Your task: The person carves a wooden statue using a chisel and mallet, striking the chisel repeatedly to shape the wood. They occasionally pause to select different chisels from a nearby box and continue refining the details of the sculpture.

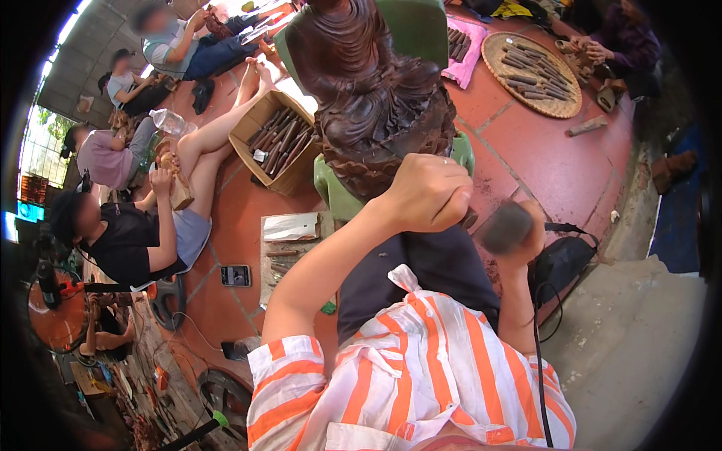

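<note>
A dark brown carved wooden statue (376, 98) of a seated robed figure stands in front of me on a green plastic chair (417, 26). My left hand (430, 192) is closed in a fist at the statue's lower right side. From under that fist pokes the dark handle end of a chisel (470, 218); its blade is hidden. To the right, my right hand (532, 237) is wrapped round a dark, blocky mallet (505, 228), smeared by motion. The mallet is close to the chisel's handle end, with a small gap between them.
A cardboard box (301, 169) of several chisels stands left of the statue. A round woven tray (568, 105) with more tools lies at the far right. A phone (235, 276) and a black bag (564, 259) rest on the tiles. Several people, one a seated person (128, 240), work at left.
</note>
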`<action>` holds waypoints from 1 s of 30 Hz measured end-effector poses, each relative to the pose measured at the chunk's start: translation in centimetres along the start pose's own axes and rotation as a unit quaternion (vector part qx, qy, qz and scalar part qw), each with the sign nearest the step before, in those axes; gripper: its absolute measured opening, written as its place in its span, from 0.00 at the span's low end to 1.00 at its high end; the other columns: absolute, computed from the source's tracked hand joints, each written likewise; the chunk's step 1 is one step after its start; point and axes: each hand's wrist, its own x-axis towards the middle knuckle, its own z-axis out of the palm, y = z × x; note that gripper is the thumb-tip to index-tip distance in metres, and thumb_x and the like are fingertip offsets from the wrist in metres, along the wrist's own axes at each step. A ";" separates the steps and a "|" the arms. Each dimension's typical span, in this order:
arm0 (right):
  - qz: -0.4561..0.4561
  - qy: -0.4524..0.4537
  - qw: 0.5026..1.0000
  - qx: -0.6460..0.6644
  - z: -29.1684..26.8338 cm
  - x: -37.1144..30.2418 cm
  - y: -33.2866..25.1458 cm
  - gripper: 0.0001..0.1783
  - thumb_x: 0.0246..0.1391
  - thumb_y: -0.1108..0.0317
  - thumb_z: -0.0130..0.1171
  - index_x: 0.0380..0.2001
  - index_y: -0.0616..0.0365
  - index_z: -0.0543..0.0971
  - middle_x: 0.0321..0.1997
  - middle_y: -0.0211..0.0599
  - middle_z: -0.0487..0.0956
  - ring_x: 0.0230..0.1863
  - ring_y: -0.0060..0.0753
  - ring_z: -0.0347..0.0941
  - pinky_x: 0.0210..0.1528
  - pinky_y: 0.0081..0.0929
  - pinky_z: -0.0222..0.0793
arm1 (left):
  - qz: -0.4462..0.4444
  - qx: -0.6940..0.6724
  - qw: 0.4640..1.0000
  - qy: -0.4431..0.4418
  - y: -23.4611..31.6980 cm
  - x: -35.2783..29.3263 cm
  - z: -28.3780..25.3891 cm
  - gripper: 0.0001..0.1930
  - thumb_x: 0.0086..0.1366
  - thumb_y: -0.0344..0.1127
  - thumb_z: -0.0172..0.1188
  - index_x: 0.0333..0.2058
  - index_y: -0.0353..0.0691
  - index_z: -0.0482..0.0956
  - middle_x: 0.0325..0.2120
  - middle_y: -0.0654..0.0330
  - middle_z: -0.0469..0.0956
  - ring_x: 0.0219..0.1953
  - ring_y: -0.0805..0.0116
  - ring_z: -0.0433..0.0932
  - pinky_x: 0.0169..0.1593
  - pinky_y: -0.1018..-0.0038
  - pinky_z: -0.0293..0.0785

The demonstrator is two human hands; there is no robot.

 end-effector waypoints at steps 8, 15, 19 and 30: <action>-0.068 -0.047 0.996 -0.033 -0.4 -1.0 0.4 0.17 0.36 0.81 0.66 0.30 0.59 0.71 0.20 0.37 0.72 0.18 0.39 0.68 0.19 0.29 0.58 | 0.058 -0.026 0.998 0.031 -0.2 -0.9 -0.8 0.12 0.55 0.36 0.45 0.14 0.42 0.65 0.13 0.61 0.64 0.15 0.59 0.65 0.21 0.67 0.61; 0.031 0.003 0.998 0.047 -0.9 -2.2 1.2 0.12 0.43 0.82 0.63 0.29 0.61 0.71 0.22 0.38 0.70 0.21 0.31 0.65 0.25 0.25 0.62 | 0.161 0.025 0.985 0.061 2.2 -1.9 -1.4 0.21 0.63 0.43 0.37 0.12 0.46 0.63 0.12 0.65 0.65 0.13 0.67 0.64 0.18 0.72 0.56; 0.055 -0.047 0.996 -0.044 -1.3 -1.9 1.7 0.13 0.41 0.81 0.65 0.29 0.62 0.71 0.21 0.35 0.70 0.21 0.27 0.65 0.25 0.21 0.61 | 0.179 0.027 0.983 0.035 4.3 2.0 -1.6 0.15 0.55 0.42 0.47 0.13 0.44 0.61 0.13 0.65 0.59 0.14 0.69 0.61 0.18 0.73 0.56; 0.112 -0.025 0.992 -0.048 -1.1 -2.9 2.5 0.12 0.41 0.80 0.67 0.27 0.62 0.72 0.22 0.31 0.71 0.22 0.22 0.66 0.25 0.20 0.63 | 0.037 0.097 0.993 0.063 -0.4 0.3 1.5 0.10 0.52 0.38 0.50 0.15 0.44 0.67 0.13 0.63 0.65 0.16 0.65 0.67 0.21 0.69 0.61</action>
